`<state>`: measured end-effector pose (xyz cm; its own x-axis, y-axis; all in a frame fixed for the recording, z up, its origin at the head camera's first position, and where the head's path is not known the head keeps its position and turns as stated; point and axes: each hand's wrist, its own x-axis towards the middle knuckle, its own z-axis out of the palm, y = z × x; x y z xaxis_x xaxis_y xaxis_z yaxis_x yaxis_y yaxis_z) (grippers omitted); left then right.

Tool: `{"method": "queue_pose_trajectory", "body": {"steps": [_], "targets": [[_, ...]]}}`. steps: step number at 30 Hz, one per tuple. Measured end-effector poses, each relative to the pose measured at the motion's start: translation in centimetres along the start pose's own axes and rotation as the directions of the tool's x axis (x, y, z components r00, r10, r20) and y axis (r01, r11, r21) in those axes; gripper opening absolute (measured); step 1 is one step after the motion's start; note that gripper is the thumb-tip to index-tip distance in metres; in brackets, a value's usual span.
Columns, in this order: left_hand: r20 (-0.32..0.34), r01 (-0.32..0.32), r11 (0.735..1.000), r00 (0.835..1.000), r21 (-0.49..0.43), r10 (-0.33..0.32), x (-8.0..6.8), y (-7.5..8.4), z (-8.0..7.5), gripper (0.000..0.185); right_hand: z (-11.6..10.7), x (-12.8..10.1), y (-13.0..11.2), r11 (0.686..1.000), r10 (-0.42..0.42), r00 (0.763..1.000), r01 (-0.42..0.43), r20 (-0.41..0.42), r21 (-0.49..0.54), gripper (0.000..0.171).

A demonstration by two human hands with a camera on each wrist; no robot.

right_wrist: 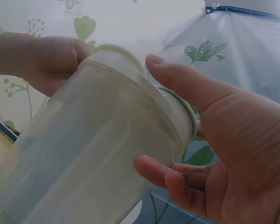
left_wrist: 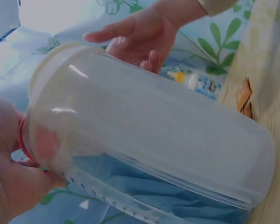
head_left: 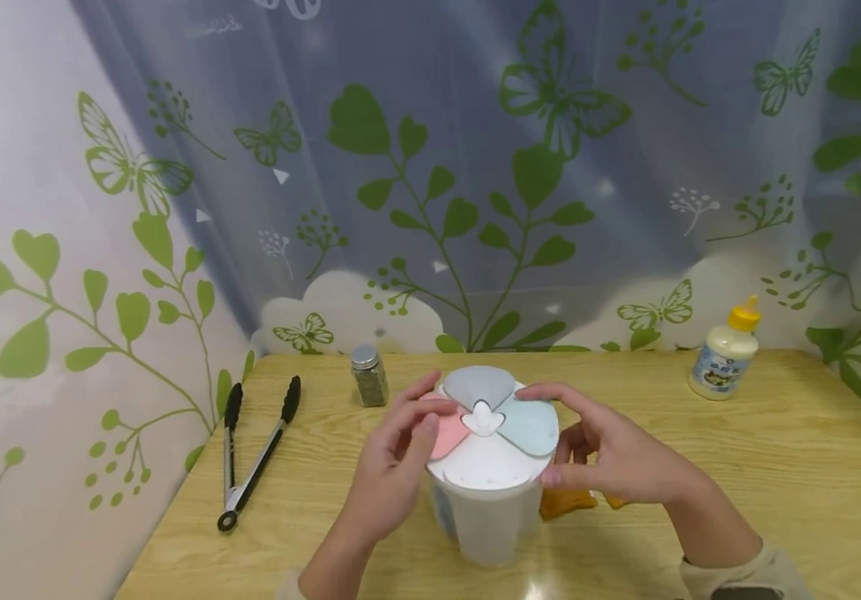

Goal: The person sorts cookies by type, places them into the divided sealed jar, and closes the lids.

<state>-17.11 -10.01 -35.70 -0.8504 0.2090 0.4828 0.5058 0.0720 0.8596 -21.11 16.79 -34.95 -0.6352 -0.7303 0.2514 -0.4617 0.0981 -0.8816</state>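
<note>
Head view showed a translucent plastic canister (head_left: 488, 508) standing near the front middle of the wooden table (head_left: 775, 467), topped by a white lid (head_left: 487, 467) with grey, pink and pale blue petal-shaped flaps around a small white knob (head_left: 482, 414). The left hand (head_left: 394, 467) rested on the lid's left side, fingers lightly bent over the pink flap (head_left: 448, 433), thumb against the rim; it touched rather than clasped. The right hand (head_left: 613, 454) lay at the right side, forefinger stretched across the pale blue flap (head_left: 531, 425), the other fingers loosely curved beside the canister wall, thumb near the rim. Right wrist view confirmed those fingers were only partly bent, not closed round the container. An orange object (head_left: 567, 502) lay just behind the right hand, partly hidden. Black-tipped metal tongs (head_left: 253, 454) lay at the left edge, a small spice jar (head_left: 369, 376) behind the canister, and a yellow-capped squeeze bottle (head_left: 724, 352) far right
</note>
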Motion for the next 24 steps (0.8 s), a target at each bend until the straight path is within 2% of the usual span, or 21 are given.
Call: {"method": "queue_pose_trajectory", "body": {"steps": [2, 7, 11, 13, 16, 18, 22, 24], "targets": [[-0.008, -0.005, 0.997, 1.000, 0.083, 0.005, 0.1, -0.2, -0.1, 0.027, 0.2, 0.1, 0.0, 1.000, 0.016, 1.000, -0.016, -0.006, -0.007, 0.074], [0.112, -0.076, 0.985, 0.992, 0.155, 0.059, 0.0, -0.9, -0.5, 0.030, 1.0, 0.4, -0.1, 0.997, 0.023, 0.999, -0.026, -0.044, -0.073, 0.074], [0.166, -0.148, 0.963, 0.980, 0.225, 0.112, -0.1, -1.1, -0.7, 0.068, 1.5, 0.6, -0.1, 0.993, 0.012, 0.995, -0.024, -0.095, -0.118, 0.076], [0.163, -0.178, 0.951, 0.977, 0.254, 0.139, -0.1, -0.6, -0.6, 0.076, 1.7, 0.7, -0.2, 0.985, 0.024, 0.991, -0.045, -0.129, -0.164, 0.079], [0.131, -0.217, 0.947, 0.973, 0.235, 0.190, -0.1, 0.3, -0.4, 0.072, 1.8, 0.7, -0.4, 0.972, 0.049, 0.985, -0.085, -0.168, -0.217, 0.080], [0.080, -0.226, 0.954, 0.974, 0.197, 0.214, 0.0, 0.9, 0.0, 0.057, 1.9, 0.8, -0.4, 0.974, 0.066, 0.982, -0.102, -0.178, -0.203, 0.077], [-0.049, -0.188, 0.972, 0.979, 0.144, 0.197, 0.2, 1.3, 0.5, 0.024, 1.8, 1.0, -0.1, 0.995, 0.066, 0.988, -0.076, -0.141, -0.068, 0.069], [-0.085, -0.153, 0.981, 0.983, 0.118, 0.163, 0.2, 1.1, 0.5, 0.020, 1.7, 1.0, 0.1, 0.999, 0.045, 0.993, -0.044, -0.110, 0.016, 0.068]]}}
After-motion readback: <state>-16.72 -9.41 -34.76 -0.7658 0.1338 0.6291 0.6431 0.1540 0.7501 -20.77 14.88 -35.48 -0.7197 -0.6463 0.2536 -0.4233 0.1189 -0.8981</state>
